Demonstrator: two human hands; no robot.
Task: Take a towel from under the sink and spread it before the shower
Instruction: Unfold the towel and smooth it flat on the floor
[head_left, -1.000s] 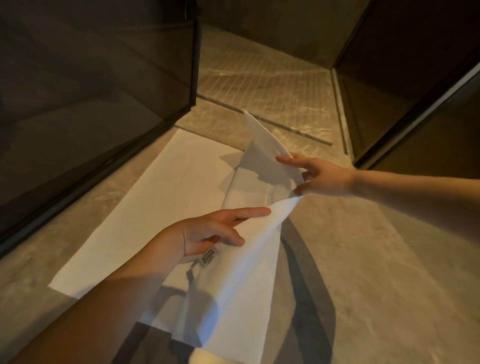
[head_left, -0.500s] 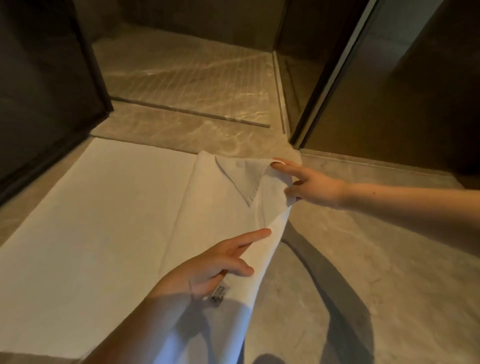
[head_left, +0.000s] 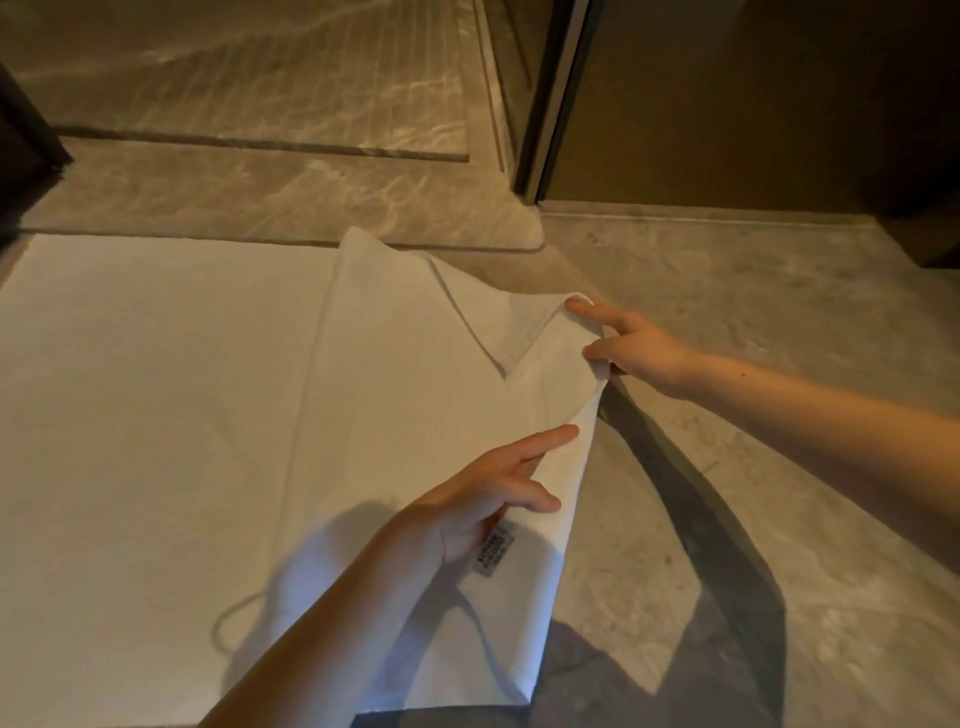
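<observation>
Towel (head_left: 182, 389) lowered, edge pinched by left hand (head_left: 483, 499), right hand (head_left: 634, 348)

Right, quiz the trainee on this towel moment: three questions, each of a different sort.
1. True or false: the towel lies fully flat on the floor.
2. Fill in: the right hand pinches the towel's folded-over part at its ___ end (near or far).
3. The sewn label shows right beside: A) the left hand B) the right hand C) a shower door.
Key: 1 false: the towel's right part is folded over and held up off the floor. 2 far. 3 A.
</observation>
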